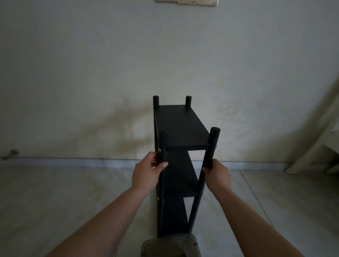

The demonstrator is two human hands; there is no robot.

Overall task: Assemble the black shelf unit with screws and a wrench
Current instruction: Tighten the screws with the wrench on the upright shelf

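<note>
Standing upright in the middle of the frame, the black shelf unit [180, 146] rests on the pale tiled floor [55, 192] before a stained wall [91, 73]; its three boards, top, middle and lower, carry nothing that I can see. My left hand [146, 174] curls round the near left post [162, 156], thumb across its front. My right hand [217, 176] wraps the near right post [211, 156] just below the top board. A silver screw head [159, 150] shows beside the left post, above my fingers, and another [216, 146] beside the right post. Light switches [187, 1] sit at the top edge.
</note>
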